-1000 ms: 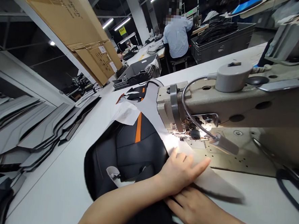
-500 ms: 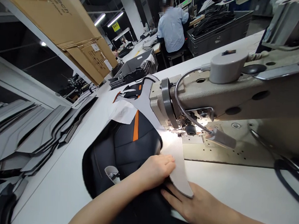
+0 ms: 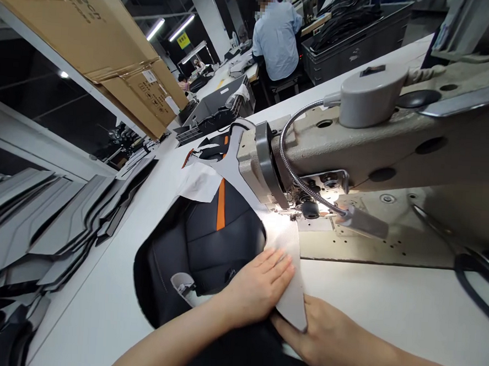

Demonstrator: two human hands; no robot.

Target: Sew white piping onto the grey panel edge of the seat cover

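My left hand (image 3: 258,286) lies flat with fingers stretched out on a light grey fabric strip (image 3: 287,263) that runs under the needle of a beige sewing machine (image 3: 354,151). Partly under the strip's pointed near end, my right hand (image 3: 322,334) rests on the table, its fingertips hidden beneath the fabric. A black seat cover piece with an orange stripe (image 3: 208,230) spreads to the left of the strip. A gooseneck lamp (image 3: 358,220) lights the needle area.
Stacks of grey cut panels (image 3: 47,226) lie along the left of the white table (image 3: 386,307). Cardboard boxes (image 3: 96,36) sit on a shelf above. A person in a light blue shirt (image 3: 276,38) sits at the back, beside dark bins (image 3: 352,43).
The grey strip's near end swung left from lying across the table toward my hands. My left hand slid back with it and now lies flat; my right hand stays under the tip.
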